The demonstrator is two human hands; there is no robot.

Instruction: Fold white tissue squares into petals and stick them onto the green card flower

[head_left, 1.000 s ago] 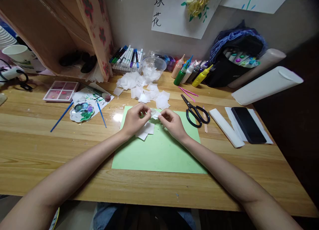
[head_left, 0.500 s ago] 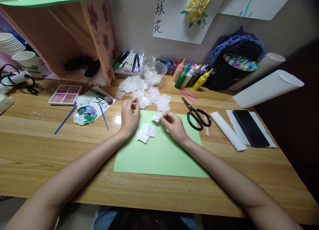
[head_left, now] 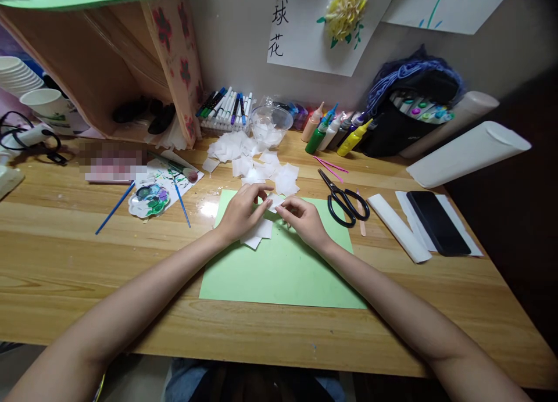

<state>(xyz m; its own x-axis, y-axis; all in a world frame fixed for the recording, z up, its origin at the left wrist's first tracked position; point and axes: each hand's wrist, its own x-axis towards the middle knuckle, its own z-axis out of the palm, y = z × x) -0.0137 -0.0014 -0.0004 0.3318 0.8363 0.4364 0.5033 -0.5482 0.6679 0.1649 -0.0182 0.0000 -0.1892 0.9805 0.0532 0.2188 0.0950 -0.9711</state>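
Note:
Between my two hands is a small white paper piece, above a light green sheet. My right hand pinches its right side between thumb and fingers. My left hand has its thumb and forefinger at the paper's left side, in a pinch. Just below my left hand, a few white paper squares lie overlapping on the green sheet, partly hidden by that hand. Beyond the hands spreads a loose heap of similar white paper pieces, and more sit in a clear bowl.
Black-handled scissors lie right of the green sheet, with a wooden stick and a black phone further right. A paint palette and brushes are at left. Paint bottles and markers stand along the wall.
My left hand has moved right, from the edge of the paper heap to the white piece in my right hand. It now partly covers the squares on the green sheet.

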